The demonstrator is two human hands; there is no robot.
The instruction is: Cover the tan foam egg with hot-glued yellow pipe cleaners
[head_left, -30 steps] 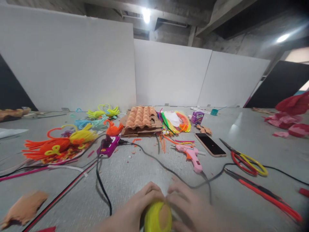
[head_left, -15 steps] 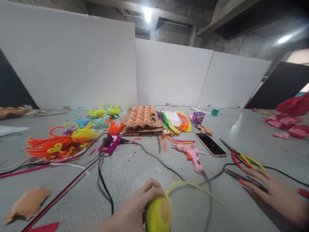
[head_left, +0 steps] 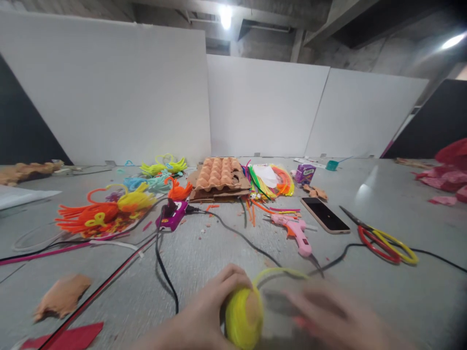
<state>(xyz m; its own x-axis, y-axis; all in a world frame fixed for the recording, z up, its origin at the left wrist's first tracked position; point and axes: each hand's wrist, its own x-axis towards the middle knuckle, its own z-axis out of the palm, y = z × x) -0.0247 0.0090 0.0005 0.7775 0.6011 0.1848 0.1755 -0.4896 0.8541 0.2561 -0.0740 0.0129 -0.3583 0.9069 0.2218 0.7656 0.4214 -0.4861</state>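
Note:
My left hand (head_left: 207, 311) grips a roll of yellow pipe-cleaner wire (head_left: 243, 318), with a loose strand (head_left: 280, 273) arching off it to the right. My right hand (head_left: 328, 311) is blurred with motion, just right of the roll. It seems to hold red-handled pliers (head_left: 280, 302), with a dark metal part and a red patch showing through the blur. The pink glue gun (head_left: 295, 234) and a pair of red-and-yellow-handled scissors (head_left: 386, 246) lie on the floor beyond my hands, out of reach of the strand.
Black cords run across the grey floor (head_left: 109, 277). Farther out lie a cardboard egg tray (head_left: 218, 174), a phone (head_left: 324, 215), a purple corded device (head_left: 171, 215), and orange and yellow pipe-cleaner bunches (head_left: 105, 216). White panels (head_left: 266, 104) stand behind.
My right hand has swung in from the far right to beside the roll. The red-handled pliers have left the floor. The view has tilted slightly.

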